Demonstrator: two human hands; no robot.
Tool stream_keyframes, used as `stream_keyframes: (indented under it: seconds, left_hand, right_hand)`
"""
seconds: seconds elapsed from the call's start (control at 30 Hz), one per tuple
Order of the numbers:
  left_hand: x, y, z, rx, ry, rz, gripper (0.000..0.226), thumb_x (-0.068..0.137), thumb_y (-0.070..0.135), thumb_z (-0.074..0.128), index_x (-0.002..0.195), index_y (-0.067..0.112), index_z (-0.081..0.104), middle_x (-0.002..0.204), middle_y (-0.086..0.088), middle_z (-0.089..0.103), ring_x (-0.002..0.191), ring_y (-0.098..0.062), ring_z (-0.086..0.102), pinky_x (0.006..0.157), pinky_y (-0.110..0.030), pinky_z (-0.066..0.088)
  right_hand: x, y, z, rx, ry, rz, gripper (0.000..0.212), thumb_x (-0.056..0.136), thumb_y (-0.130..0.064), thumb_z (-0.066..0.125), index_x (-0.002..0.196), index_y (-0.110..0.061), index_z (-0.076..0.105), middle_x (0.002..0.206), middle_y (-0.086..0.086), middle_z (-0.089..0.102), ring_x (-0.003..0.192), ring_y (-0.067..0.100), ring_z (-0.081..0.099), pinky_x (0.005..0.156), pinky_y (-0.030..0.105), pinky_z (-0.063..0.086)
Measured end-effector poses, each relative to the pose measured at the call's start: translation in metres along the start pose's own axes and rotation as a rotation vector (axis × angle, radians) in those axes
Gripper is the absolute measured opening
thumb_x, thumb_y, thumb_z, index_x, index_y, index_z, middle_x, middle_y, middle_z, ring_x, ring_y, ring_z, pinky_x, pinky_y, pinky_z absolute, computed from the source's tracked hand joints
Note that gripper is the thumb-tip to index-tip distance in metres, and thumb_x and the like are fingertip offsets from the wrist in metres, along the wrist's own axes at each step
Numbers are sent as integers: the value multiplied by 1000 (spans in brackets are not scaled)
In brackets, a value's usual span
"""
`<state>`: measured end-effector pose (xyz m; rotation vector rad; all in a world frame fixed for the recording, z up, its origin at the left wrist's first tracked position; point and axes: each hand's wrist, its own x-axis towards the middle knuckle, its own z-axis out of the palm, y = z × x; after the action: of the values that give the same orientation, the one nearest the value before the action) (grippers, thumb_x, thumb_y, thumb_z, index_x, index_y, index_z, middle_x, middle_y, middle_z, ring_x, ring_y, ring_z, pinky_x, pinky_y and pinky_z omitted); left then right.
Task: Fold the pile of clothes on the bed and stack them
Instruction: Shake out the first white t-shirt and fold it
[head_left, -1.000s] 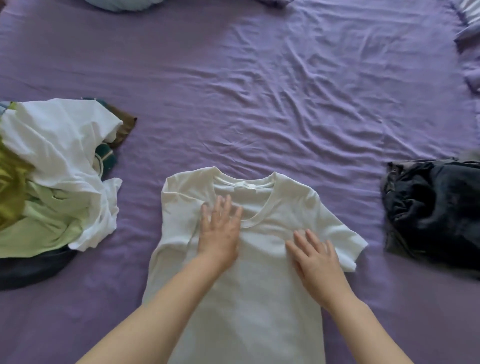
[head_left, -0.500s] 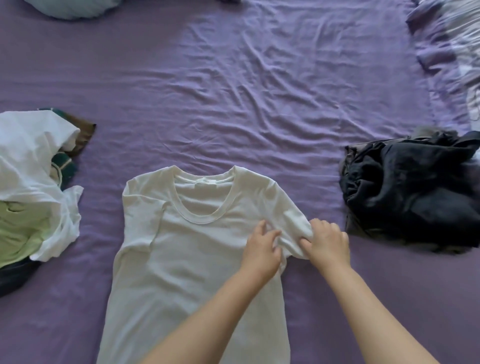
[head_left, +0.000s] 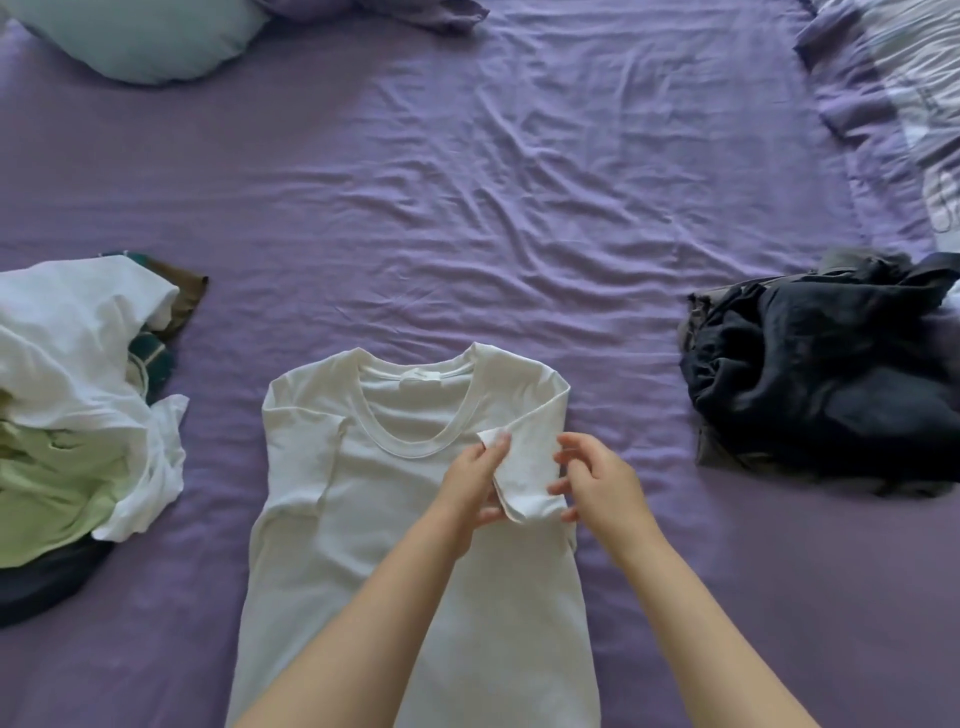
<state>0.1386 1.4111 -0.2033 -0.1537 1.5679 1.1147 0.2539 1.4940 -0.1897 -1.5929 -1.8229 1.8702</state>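
From the head view, a white shirt (head_left: 415, 519) lies flat at the near middle of the purple bed sheet (head_left: 467, 234). The left hand (head_left: 475, 488) pinches its folded-in sleeve (head_left: 524, 467); the right hand (head_left: 597, 483) touches the sleeve's outer edge, fingers loosely spread. An unfolded pile (head_left: 78, 405) lies left, dark clothes (head_left: 821, 384) right, with bare sheet between them and the shirt.

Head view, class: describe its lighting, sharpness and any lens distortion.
Head view: soft, even light with no glare; faint shadows lie in the purple sheet's creases; the white T-shirt and both hands are fairly sharp; the dark clothes lose detail; wide-angle stretch shows at the edges.
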Motion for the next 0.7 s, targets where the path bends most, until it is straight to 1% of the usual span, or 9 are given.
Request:
stream_keyframes:
  seconds: [0.03, 0.07, 0.13, 0.23, 0.33, 0.4, 0.57, 0.63, 0.7]
  left_hand:
    - [2, -3, -1, 55, 21, 62, 18, 90, 25, 64, 108, 22, 59, 114, -7, 68, 96, -21, 68, 77, -39, 58]
    - [5, -7, -3, 165, 59, 149, 33, 87, 13, 67, 116, 21, 55, 123, -9, 63, 104, -23, 64, 86, -42, 55]
    - [9, -13, -7, 613, 195, 342, 62, 84, 11, 67, 139, 20, 39, 135, -6, 48, 121, -24, 50, 102, -40, 43]
    - [8, -26, -11, 1218, 320, 500, 62, 90, 33, 57, 144, 41, 29, 155, 1, 14, 140, -23, 17, 113, -39, 23]
    - [11, -42, -21, 1550, 319, 410, 57, 93, 50, 46, 144, 51, 21, 159, 0, -15, 145, -29, -17, 113, -56, -7]
    - [10, -48, -28, 1574, 367, 344, 64, 91, 52, 47, 145, 50, 13, 159, -3, -20, 144, -30, -21, 111, -60, -11]
    - [-6, -69, -47, 1375, 402, 255, 68, 91, 44, 52, 149, 42, 15, 160, -1, -12, 147, -24, -9, 117, -49, -2]
    - [-20, -81, -61, 1384, 361, 253, 66, 93, 38, 51, 149, 38, 17, 161, -2, -9, 147, -23, -6, 119, -43, 3]
    - [-36, -95, -75, 1433, 302, 258, 66, 93, 31, 49, 149, 36, 16, 161, -4, -10, 147, -23, -5, 118, -39, 5]
  right_hand:
    - [2, 7, 0, -185, 46, -85, 37, 94, -4, 41, 128, -13, 53, 124, 7, 60, 97, 20, 64, 79, 40, 54]
    - [3, 14, 2, -396, 56, -206, 40, 93, -4, 43, 132, -12, 51, 133, 7, 54, 115, 23, 56, 94, 39, 47]
    - [4, 27, 9, -810, -3, -409, 49, 93, -13, 49, 141, -18, 40, 152, 5, 32, 141, 27, 26, 109, 41, 31]
    - [10, 48, 18, -1161, -123, -379, 59, 97, -36, 42, 149, -33, 14, 160, -2, -3, 146, 28, -10, 115, 52, 6]
    - [17, 66, 21, -1253, -120, -288, 66, 96, -54, 32, 149, -40, -5, 159, -2, -17, 145, 29, -18, 114, 54, -4]
    - [20, 71, 22, -1264, -99, -289, 67, 95, -58, 30, 148, -42, -8, 158, -3, -18, 145, 27, -19, 114, 53, -5]
    - [16, 67, 26, -1271, -44, -250, 67, 94, -55, 35, 149, -41, 0, 159, -1, -13, 145, 29, -15, 115, 52, 0]
    - [-1, 62, 37, -1254, 31, -274, 64, 94, -44, 46, 150, -31, 18, 160, 8, 0, 146, 35, -7, 114, 55, 7]
    - [-28, 62, 53, -1221, 85, -386, 59, 82, -28, 67, 137, -16, 48, 152, 20, 28, 142, 44, 18, 109, 60, 22]
